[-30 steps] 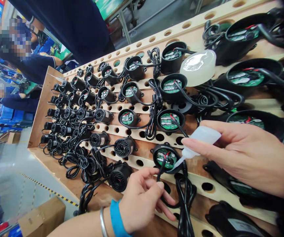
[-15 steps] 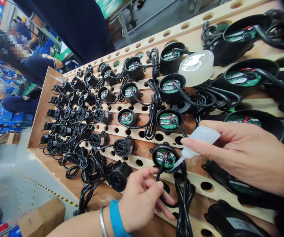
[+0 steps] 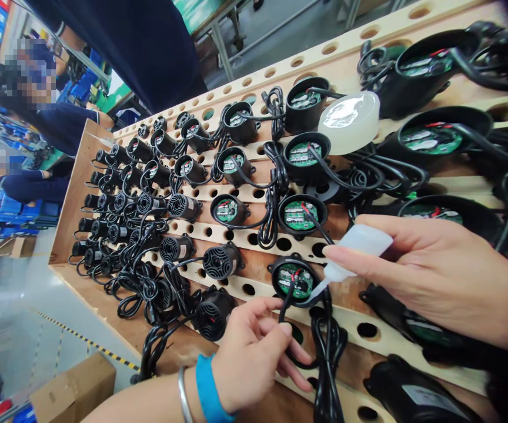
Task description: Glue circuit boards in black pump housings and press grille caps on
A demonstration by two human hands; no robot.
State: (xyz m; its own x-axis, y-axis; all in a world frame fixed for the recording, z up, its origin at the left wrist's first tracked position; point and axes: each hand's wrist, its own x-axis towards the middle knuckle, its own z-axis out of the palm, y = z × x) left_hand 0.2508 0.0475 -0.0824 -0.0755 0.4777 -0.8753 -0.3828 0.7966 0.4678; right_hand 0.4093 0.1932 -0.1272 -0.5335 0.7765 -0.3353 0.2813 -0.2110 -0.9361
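My right hand (image 3: 443, 273) is closed around a small translucent white squeeze bottle (image 3: 362, 247), thumb on its near side. The bottle tilts down to the left, and its thin nozzle tip reaches the lower right rim of a round black housing (image 3: 277, 289). Inside that housing a green circuit board (image 3: 302, 288) with red wires faces up. From it comes a black cable (image 3: 286, 308), pinched between the thumb and fingers of my left hand (image 3: 254, 352); the other fingers curl loosely below. Beside this hand hangs a bundled black cable (image 3: 328, 364).
Rows of similar black housings with coiled cables fill the wooden rack (image 3: 236, 282), which has lines of round holes. A round translucent tub (image 3: 351, 126) sits among them. A cardboard box (image 3: 73, 390) stands on the floor at lower left. Co-workers in dark clothes (image 3: 64, 123) are beyond.
Almost nothing differs. The view has shifted very slightly; both hands, the bottle and the cable keep their places at the housing.
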